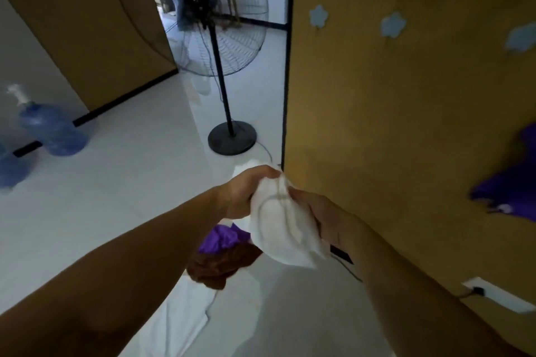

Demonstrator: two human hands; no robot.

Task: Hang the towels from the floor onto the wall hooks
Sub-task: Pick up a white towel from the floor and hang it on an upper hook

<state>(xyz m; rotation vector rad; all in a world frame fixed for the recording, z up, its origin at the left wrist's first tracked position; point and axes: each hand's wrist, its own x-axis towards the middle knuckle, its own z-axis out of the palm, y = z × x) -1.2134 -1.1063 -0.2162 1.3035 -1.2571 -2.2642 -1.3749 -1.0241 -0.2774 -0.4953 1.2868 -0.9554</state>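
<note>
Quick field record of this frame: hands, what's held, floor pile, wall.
left hand: grips held white towel
right hand: grips the same towel
floor pile: crumpled purple towel, brown towel, white cloth
wall: hung purple towel at right; blue flower hooks bare
background: standing fan

The pale glossy floor (130, 182) carries a purple towel (220, 238), a brown towel (220, 266) and a white towel (179, 319) heaped together, a round fan base (232, 139) and blue water jugs (52, 130)
</note>
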